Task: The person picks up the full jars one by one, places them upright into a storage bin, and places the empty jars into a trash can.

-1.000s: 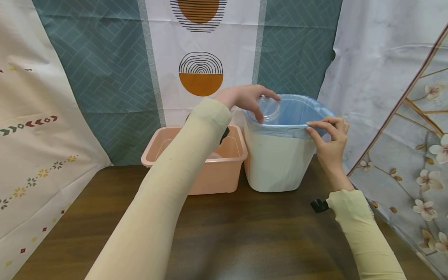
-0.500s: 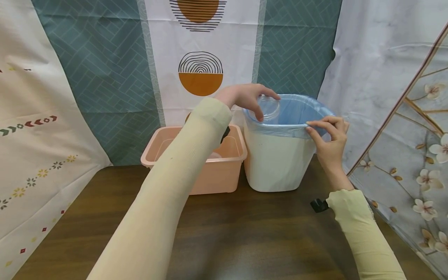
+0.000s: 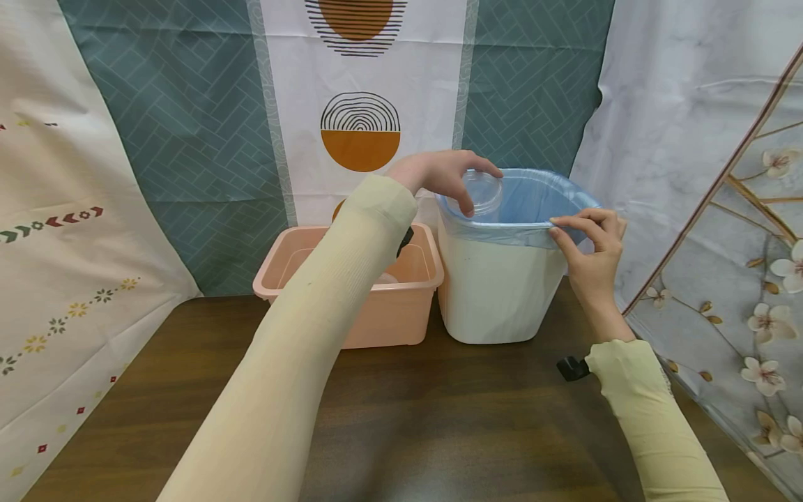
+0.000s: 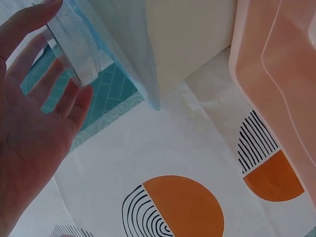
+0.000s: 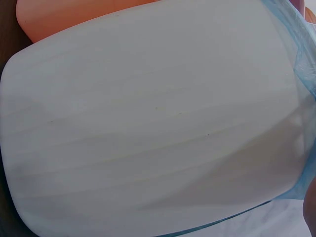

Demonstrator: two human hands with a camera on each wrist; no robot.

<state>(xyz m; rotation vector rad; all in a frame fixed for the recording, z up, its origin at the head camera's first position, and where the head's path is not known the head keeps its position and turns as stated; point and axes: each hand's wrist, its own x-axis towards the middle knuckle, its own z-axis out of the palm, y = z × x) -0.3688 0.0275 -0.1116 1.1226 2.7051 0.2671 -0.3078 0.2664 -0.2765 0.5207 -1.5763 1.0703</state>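
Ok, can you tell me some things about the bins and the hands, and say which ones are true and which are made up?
1. The left hand holds a clear round plastic container over the white waste bin with the blue liner bag. True.
2. The right hand lies flat on the brown wooden table. False: it pinches the blue liner at the bin's rim.
3. The pink plastic tub stands to the left of the white bin. True.
4. The white bin lies tipped on its side. False: it stands upright.
5. Both arms wear pale yellow sleeves. True.
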